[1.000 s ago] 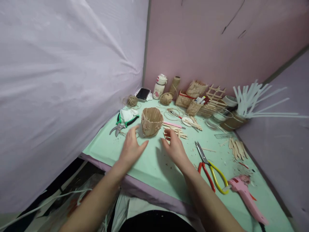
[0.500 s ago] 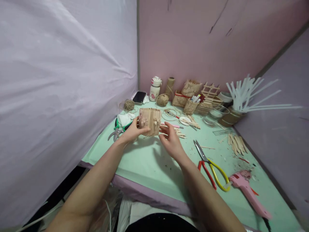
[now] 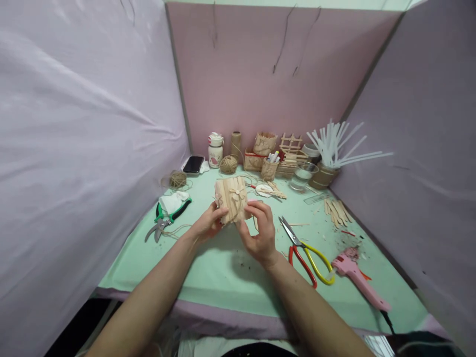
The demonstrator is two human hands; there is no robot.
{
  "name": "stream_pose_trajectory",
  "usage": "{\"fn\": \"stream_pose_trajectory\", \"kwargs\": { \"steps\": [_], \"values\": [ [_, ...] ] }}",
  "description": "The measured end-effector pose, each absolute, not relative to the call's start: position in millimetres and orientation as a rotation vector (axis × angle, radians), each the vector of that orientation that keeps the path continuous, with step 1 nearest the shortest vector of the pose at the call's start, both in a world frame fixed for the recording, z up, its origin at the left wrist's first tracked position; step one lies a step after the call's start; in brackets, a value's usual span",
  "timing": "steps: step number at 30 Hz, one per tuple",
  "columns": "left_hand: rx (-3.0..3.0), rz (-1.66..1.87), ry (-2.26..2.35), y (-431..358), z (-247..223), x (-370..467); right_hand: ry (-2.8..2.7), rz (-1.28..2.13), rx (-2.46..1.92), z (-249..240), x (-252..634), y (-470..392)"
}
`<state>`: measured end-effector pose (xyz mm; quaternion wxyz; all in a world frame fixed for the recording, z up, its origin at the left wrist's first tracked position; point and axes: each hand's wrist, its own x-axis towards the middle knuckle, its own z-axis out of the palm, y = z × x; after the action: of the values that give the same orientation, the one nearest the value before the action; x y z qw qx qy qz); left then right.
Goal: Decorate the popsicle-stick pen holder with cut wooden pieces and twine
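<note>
Between my two hands, above the table, is a small wooden stick holder (image 3: 227,196) made of flat craft sticks, with a wooden flower (image 3: 237,193) on the side facing me. My left hand (image 3: 208,221) grips its lower left edge, thumb in front. At the lower right edge, my right hand (image 3: 260,230) holds it between thumb and fingers. The far side and inside of the holder are hidden. To the right of my right hand lie scissors (image 3: 295,241) with one red and one yellow handle. Green-handled pruning shears (image 3: 163,224) rest to the left.
A pink glue gun (image 3: 359,277) lies at the right with its cord. Loose craft sticks (image 3: 336,212), a glass bowl (image 3: 300,177) and a pot of white glue sticks (image 3: 327,171) stand farther back. Twine balls (image 3: 228,164), a bottle (image 3: 215,151) and a phone (image 3: 193,164) line the back.
The holder has turned, so one flower now faces me more fully. My right hand has closed onto its right edge. The view has shifted to the right and up.
</note>
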<state>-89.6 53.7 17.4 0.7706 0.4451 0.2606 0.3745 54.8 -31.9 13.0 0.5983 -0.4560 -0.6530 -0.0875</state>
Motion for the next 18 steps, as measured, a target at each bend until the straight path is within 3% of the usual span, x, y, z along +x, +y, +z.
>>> {"fn": "stream_pose_trajectory", "kwargs": {
  "steps": [10,18],
  "values": [
    [1.025,0.717,0.302,60.4,9.2,-104.0,-1.524,-0.319,-0.905,13.1,45.3,-46.7],
    [1.083,0.775,0.343,58.3,11.0,-97.9,-1.490,-0.271,-0.951,10.2,43.7,-45.8]
  ]
}}
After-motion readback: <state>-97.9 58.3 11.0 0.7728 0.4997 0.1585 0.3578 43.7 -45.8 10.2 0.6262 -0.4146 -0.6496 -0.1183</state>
